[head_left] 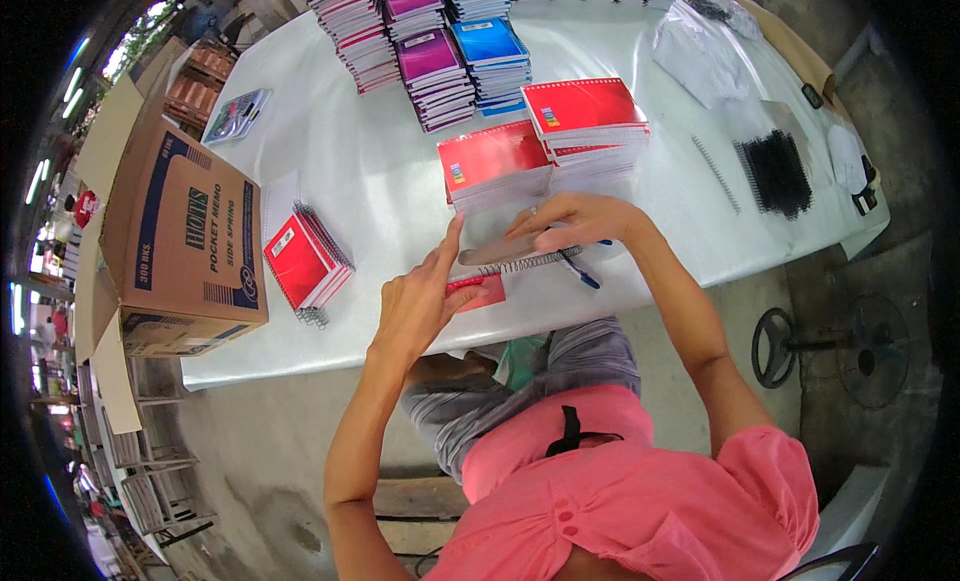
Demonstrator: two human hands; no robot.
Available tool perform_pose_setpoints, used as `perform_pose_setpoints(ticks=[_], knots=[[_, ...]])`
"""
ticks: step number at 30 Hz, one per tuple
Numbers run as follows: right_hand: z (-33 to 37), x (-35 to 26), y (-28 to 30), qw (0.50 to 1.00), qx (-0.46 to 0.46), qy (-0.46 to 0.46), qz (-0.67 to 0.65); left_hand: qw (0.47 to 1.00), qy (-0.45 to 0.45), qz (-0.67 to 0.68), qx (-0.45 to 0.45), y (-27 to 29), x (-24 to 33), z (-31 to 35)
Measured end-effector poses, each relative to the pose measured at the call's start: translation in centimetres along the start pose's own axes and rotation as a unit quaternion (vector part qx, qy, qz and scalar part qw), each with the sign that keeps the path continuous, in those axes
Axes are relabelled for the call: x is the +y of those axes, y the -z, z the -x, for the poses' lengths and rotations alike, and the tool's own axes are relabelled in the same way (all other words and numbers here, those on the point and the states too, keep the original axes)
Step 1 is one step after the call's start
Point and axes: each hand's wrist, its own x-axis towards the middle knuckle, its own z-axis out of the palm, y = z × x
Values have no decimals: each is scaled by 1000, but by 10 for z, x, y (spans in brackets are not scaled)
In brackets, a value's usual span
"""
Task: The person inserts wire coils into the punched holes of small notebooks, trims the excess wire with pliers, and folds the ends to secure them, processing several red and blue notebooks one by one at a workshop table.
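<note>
My left hand [420,296] rests on a small red notebook [485,292] near the table's front edge, thumb across its cover and index finger stretched away from me. A spiral binding coil [530,262] runs along the notebook's far edge and sticks out to the right. Over it, my right hand [580,221] bends its fingers round a flat grey-tan piece with a rounded end [497,249]; its kind is unclear. Just right of the coil lies a blue pen [581,273]. Beyond my hands stand two stacks of red-covered notebooks, a nearer one [496,161] and a farther one [585,108].
Coil-bound red notebooks [302,258] lie at left beside an open cardboard box [185,231]. Purple notebooks [432,66] and blue notebooks [490,51] are piled at the back. Black coils [775,173], a single loose coil [715,171] and plastic bags [700,61] occupy the right side.
</note>
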Motion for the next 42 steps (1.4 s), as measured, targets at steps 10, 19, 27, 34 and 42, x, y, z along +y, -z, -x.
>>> perform_pose_setpoints(ticks=[10, 19, 27, 34, 42], knots=[[-4, -19, -3, 998, 4, 62, -11, 999, -24, 31, 12, -5, -13, -2], [-18, -11, -8, 998, 7, 61, -1, 1000, 5, -12, 23, 12, -10, -4], [-29, -3, -9, 997, 31, -3, 64, 998, 67, -3, -21, 14, -24, -5], [-27, -1, -8, 998, 27, 33, 44, 995, 30, 82, 45, 3, -32, -4], [-30, 1, -4, 999, 30, 31, 30, 965, 14, 238, 111, -15, -38, -7]])
